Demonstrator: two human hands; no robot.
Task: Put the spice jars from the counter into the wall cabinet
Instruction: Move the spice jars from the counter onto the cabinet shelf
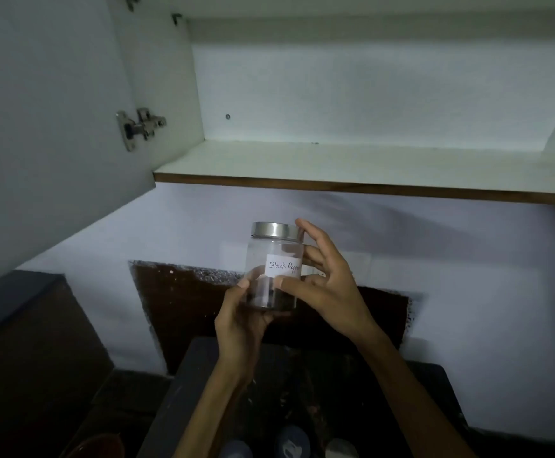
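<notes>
A clear glass spice jar [262, 259] with a steel lid and a white label reading "Black Pepper" is held upright in front of the wall, below the cabinet. A thin dark layer sits at its bottom. My left hand [244, 320] cups the jar's base from the lower left. My right hand [322, 282] grips its right side, thumb under the label and fingers near the lid. The wall cabinet [335, 160] is above, its white bottom shelf bare where it shows.
The cabinet door [48, 127] stands swung out on the left, its metal hinge [140, 127] visible. A dark counter [302, 391] lies below, with several jar lids [291, 441] at the bottom edge. A brown bowl [97, 446] sits at lower left.
</notes>
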